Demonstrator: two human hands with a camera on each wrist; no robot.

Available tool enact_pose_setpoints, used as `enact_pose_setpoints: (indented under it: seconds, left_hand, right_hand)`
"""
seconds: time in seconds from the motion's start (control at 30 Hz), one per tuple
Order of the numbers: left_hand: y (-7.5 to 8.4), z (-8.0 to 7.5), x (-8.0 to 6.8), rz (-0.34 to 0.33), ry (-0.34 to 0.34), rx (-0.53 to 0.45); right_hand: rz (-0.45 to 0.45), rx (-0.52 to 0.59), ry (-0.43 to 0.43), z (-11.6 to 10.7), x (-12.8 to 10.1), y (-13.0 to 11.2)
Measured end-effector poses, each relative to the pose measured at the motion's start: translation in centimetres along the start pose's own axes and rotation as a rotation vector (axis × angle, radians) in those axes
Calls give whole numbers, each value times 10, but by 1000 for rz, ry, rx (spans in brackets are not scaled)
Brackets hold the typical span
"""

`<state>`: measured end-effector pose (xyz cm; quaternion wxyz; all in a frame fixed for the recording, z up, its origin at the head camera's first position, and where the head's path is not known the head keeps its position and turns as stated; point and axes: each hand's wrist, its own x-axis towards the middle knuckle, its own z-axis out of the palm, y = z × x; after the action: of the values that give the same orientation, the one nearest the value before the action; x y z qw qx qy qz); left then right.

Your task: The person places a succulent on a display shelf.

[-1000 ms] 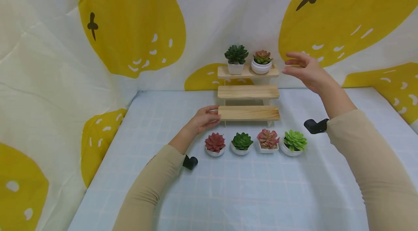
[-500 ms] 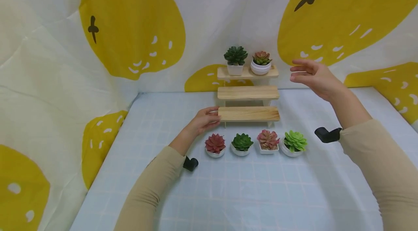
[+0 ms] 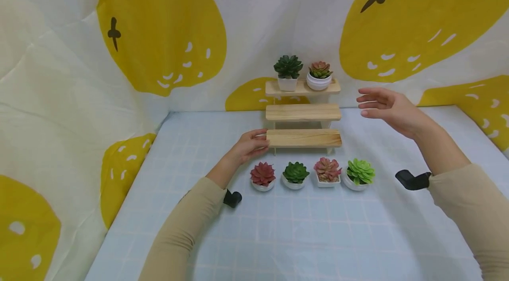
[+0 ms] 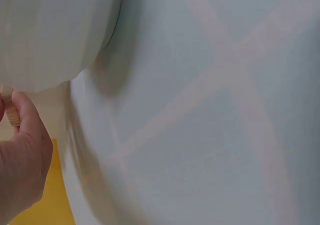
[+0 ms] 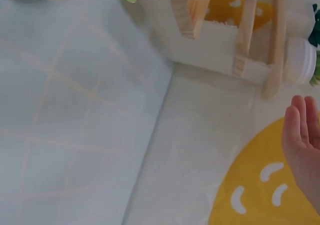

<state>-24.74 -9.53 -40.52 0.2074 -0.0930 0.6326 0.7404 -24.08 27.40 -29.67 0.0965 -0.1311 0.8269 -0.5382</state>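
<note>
"Pale wood is seen at the centre, in a three-step stand of natural planks (image 3: 303, 112). Why is it held at eight o'clock?"

"Its lowest step (image 3: 303, 138) is pinched at the end between the thumb and fingers of the left hand (image 3: 249, 147), probably so that the stand is not nudged or tipped."

"And the right hand (image 3: 393, 112), at three o'clock?"

"Nothing is held there. Its fingers are softly extended and close together, and it is raised clear of the wood, so no pot is likely to be brushed."

"What is borne at twelve?"

"On the top step (image 3: 271, 88) are set a dark-green succulent in a square white pot (image 3: 288, 69) and a reddish-green succulent in a round white pot (image 3: 319, 80), side by side; the weight seems evenly shared."

"And below?"

"On pale-blue checked cloth (image 3: 258, 237) are stood a dark-red succulent in a round white pot (image 3: 263, 175) at seven, a deep-green succulent (image 3: 295, 172) at six, a pink succulent in a square white pot (image 3: 328, 170) near five and a lime-green succulent (image 3: 359, 172) at half past four, presumably lined up for easy grasping."
</note>
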Motion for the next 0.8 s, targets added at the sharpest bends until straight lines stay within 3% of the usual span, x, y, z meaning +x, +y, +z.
enact_pose_setpoints:
  seconds: [0.27, 0.8]
  left_hand:
    - [-1, 1, -1, 0, -5, 1]
    - [-1, -1, 1, 10, -8, -8]
  right_hand:
    - [-1, -52, -62, 0, -18, 15]
    - [-70, 2, -207, 2, -44, 52]
